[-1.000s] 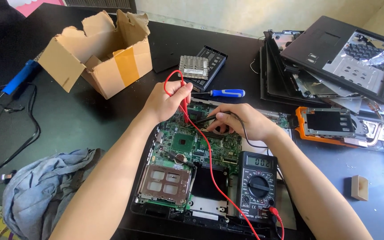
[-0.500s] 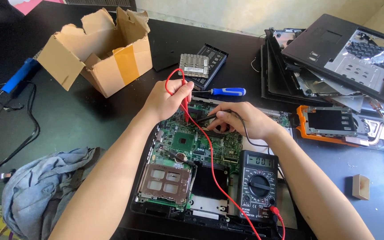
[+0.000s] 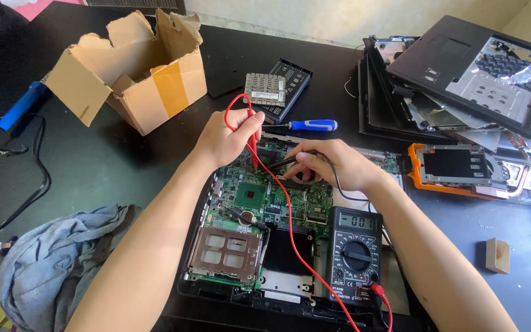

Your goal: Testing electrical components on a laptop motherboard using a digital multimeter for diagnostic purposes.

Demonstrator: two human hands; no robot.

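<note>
Red probe is pinched in the left hand and black probe in the right hand, both tips on the green motherboard at frame centre.

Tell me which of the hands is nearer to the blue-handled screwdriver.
Right. The right hand sits just below the blue-handled screwdriver, holding the black probe on the board. The left hand holds the red probe further to the screwdriver's left.
</note>
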